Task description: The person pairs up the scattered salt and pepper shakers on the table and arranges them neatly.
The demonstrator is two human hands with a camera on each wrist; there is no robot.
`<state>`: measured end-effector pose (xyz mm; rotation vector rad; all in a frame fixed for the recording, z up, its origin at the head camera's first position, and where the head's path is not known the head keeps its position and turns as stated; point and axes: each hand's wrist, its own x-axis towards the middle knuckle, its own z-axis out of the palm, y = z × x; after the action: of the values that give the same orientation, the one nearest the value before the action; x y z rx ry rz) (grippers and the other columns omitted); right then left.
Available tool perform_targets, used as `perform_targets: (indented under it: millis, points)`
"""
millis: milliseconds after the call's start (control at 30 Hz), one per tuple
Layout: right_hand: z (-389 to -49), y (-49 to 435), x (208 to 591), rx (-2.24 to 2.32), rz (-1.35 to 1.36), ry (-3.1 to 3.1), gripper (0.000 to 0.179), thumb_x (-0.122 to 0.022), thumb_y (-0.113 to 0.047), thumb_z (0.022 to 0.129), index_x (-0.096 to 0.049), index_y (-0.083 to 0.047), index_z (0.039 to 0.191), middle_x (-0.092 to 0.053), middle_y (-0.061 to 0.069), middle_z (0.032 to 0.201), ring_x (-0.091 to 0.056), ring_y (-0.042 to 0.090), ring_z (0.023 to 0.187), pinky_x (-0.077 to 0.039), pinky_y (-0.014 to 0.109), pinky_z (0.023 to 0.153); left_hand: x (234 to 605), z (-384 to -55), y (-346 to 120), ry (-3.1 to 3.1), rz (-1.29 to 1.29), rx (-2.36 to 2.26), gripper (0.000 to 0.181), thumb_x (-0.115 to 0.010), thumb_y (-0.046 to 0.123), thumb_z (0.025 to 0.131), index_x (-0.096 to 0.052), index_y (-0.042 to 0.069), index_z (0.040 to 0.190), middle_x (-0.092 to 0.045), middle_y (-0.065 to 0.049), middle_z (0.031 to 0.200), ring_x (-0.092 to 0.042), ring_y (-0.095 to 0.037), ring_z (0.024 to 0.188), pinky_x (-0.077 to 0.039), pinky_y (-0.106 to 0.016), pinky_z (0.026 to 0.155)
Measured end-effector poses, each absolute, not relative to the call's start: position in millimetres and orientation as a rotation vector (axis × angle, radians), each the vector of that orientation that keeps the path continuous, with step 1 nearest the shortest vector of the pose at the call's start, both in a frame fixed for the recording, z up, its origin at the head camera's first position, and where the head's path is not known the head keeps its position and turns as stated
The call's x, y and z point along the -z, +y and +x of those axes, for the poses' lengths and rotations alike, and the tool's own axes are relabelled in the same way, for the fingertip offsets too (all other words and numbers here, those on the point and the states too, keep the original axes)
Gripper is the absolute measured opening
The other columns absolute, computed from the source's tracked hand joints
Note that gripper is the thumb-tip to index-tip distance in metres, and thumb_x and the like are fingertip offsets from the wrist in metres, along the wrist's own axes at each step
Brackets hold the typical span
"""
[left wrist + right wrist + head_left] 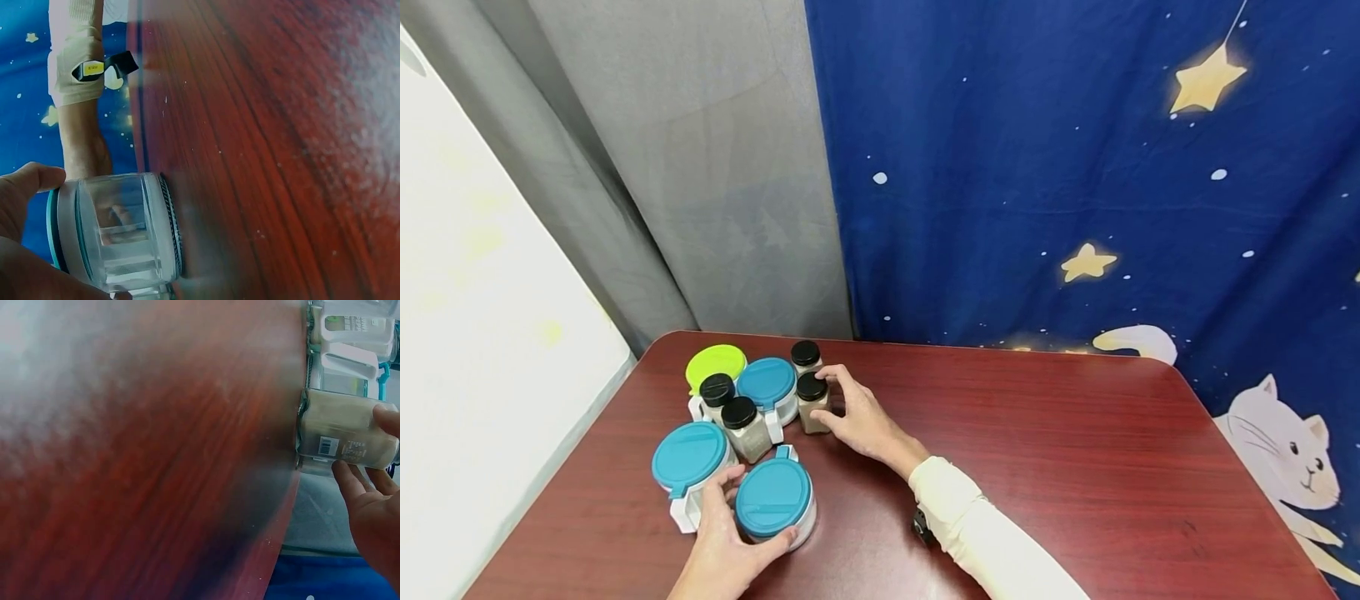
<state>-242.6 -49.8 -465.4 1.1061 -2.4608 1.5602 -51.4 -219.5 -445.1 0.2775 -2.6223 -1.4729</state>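
Left hand (721, 533) gripped the near blue-lidded jar (773, 497), its breadth apparently forcing a wide span; right hand (865, 422) pinched a slimmer brown-filled jar (812, 414) more narrowly.

A hand could pass over the table (1075, 450) to the right of the right sleeve (985, 537), and also between this sleeve and the front blue-lidded container (775, 497), but toward the left the black-lidded jars (747, 429), the other blue-lidded containers (688, 454) and the green-lidded container (716, 365) stand crowded, with only narrow gaps.
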Motion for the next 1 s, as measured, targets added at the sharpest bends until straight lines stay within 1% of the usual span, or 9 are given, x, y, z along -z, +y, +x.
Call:
perform_targets:
  millis: [133, 233, 333, 433, 633, 767, 867, 900, 1000]
  points:
    - [-242.7, -49.5, 461.4, -1.516, 1.083, -2.563, 0.058, -0.077, -0.016, 0.092, -0.041, -0.025, 0.137, -0.059, 0.008, 0.133, -0.06, 0.015, 0.118, -0.047, 0.036, 0.1, 444.3, -51.0, -219.2, -2.643, 0.278, 1.436, 0.105, -0.096, 0.03, 0.069, -0.023, -0.002, 0.137, -0.034, -0.025, 0.133, -0.043, -0.042, 0.122, -0.039, -0.061, 0.099]
    - [-243.7, -50.5, 459.3, -1.521, 1.103, -2.586, 0.061, -0.079, -0.016, 0.091, -0.039, -0.024, 0.136, -0.059, 0.008, 0.134, -0.061, 0.015, 0.116, -0.047, 0.034, 0.1, 444.0, -50.5, -219.7, -2.668, 0.297, 1.419, 0.103, -0.096, 0.033, 0.069, -0.026, 0.001, 0.137, -0.037, -0.021, 0.13, -0.046, -0.039, 0.12, -0.044, -0.058, 0.097]
    - [-245.3, -51.5, 458.5, -1.516, 1.117, -2.58, 0.062, -0.08, -0.014, 0.09, -0.038, -0.022, 0.134, -0.058, 0.008, 0.134, -0.06, 0.015, 0.117, -0.046, 0.032, 0.1, 444.1, -49.4, -219.4, -2.669, 0.268, 1.375, 0.101, -0.096, 0.031, 0.069, -0.028, 0.0, 0.136, -0.037, -0.02, 0.128, -0.046, -0.037, 0.118, -0.045, -0.056, 0.095]
    - [-246.8, -51.8, 459.4, -1.538, 1.141, -2.55, 0.06, -0.08, -0.011, 0.09, -0.038, -0.02, 0.133, -0.058, 0.008, 0.132, -0.061, 0.014, 0.115, -0.047, 0.029, 0.099, 445.0, -48.2, -218.5, -2.667, 0.225, 1.305, 0.101, -0.097, 0.031, 0.069, -0.029, -0.002, 0.136, -0.035, -0.019, 0.129, -0.045, -0.036, 0.118, -0.044, -0.056, 0.095]
    - [-247.8, -51.0, 460.1, -1.531, 1.189, -2.522, 0.058, -0.079, -0.01, 0.091, -0.039, -0.02, 0.132, -0.062, 0.01, 0.125, -0.06, 0.017, 0.113, -0.049, 0.034, 0.096, 450.1, -47.0, -221.0, -2.643, 0.129, 1.242, 0.098, -0.094, 0.027, 0.072, -0.028, -0.002, 0.138, -0.031, -0.021, 0.132, -0.043, -0.04, 0.12, -0.042, -0.062, 0.096]
    - [-247.0, -49.5, 460.5, -1.528, 1.184, -2.516, 0.057, -0.078, -0.011, 0.091, -0.039, -0.021, 0.132, -0.062, 0.01, 0.125, -0.06, 0.016, 0.114, -0.048, 0.033, 0.096, 452.7, -47.2, -221.3, -2.621, 0.053, 1.151, 0.092, -0.092, 0.02, 0.07, -0.031, -0.002, 0.136, -0.031, -0.021, 0.13, -0.038, -0.04, 0.12, -0.041, -0.058, 0.093]
    - [-247.4, -48.7, 462.4, -1.523, 1.182, -2.494, 0.057, -0.079, -0.011, 0.091, -0.039, -0.021, 0.132, -0.063, 0.009, 0.125, -0.06, 0.015, 0.115, -0.048, 0.032, 0.097, 451.9, -48.4, -221.0, -2.605, 0.006, 1.093, 0.091, -0.092, 0.017, 0.066, -0.033, -0.001, 0.134, -0.032, -0.021, 0.127, -0.035, -0.039, 0.119, -0.039, -0.056, 0.09]
    - [-247.4, -48.4, 462.9, -1.526, 1.18, -2.488, 0.057, -0.079, -0.011, 0.091, -0.039, -0.021, 0.132, -0.063, 0.009, 0.124, -0.06, 0.015, 0.115, -0.048, 0.033, 0.097, 450.9, -48.9, -220.9, -2.613, 0.004, 1.079, 0.093, -0.093, 0.02, 0.065, -0.034, 0.0, 0.133, -0.032, -0.02, 0.126, -0.034, -0.039, 0.119, -0.039, -0.056, 0.09]
    - [-247.5, -47.3, 464.0, -1.542, 1.174, -2.476, 0.057, -0.079, -0.01, 0.091, -0.04, -0.02, 0.132, -0.063, 0.01, 0.124, -0.06, 0.018, 0.116, -0.049, 0.039, 0.098, 446.4, -51.4, -220.3, -2.7, 0.045, 1.048, 0.101, -0.096, 0.037, 0.063, -0.033, 0.003, 0.134, -0.03, -0.02, 0.125, -0.03, -0.039, 0.118, -0.04, -0.058, 0.088]
